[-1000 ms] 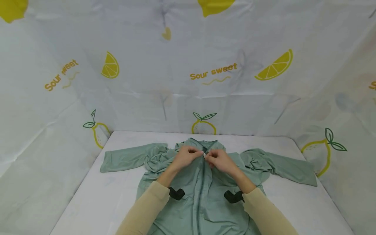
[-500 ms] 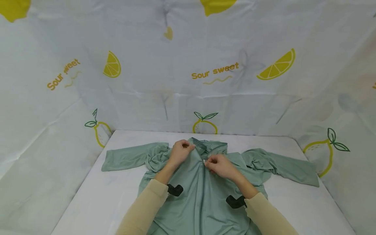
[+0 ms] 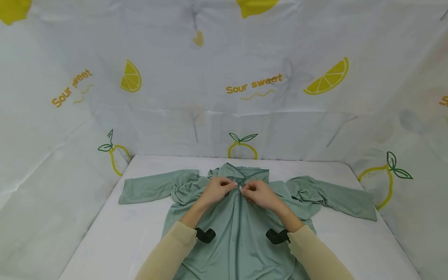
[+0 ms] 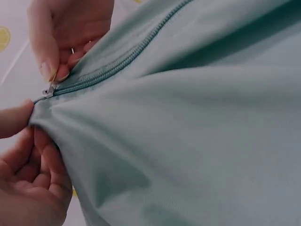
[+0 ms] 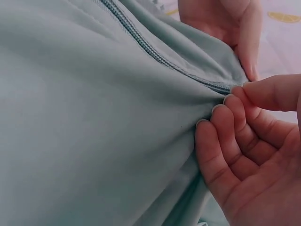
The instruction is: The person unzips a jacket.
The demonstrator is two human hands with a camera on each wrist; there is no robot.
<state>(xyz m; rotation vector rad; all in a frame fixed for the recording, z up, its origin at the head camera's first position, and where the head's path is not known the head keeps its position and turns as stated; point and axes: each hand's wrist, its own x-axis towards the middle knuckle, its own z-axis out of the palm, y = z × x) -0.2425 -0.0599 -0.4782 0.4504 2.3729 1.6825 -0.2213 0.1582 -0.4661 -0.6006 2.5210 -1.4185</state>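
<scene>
I have a sage-green zip jacket (image 3: 241, 217) spread front-up on the white worktop (image 3: 115, 233), sleeves flung out to either side and bunched near the shoulders, collar towards the far wall. I judge the fabric thin, light and limp with some slip to it: it tents and creases wherever it is pulled, so it wants holding close to the seam rather than by a loose fold.

My left hand (image 3: 216, 189) pinches the cloth beside the top of the zip (image 4: 101, 70), thumb against curled fingers, keeping that edge taut. My right hand (image 3: 259, 193) nips the small metal zip pull (image 4: 49, 87) between thumb and forefinger, just under the collar. That pull is tiny and probably slick, best taken by the fingertips.

I see no containers anywhere.
</scene>
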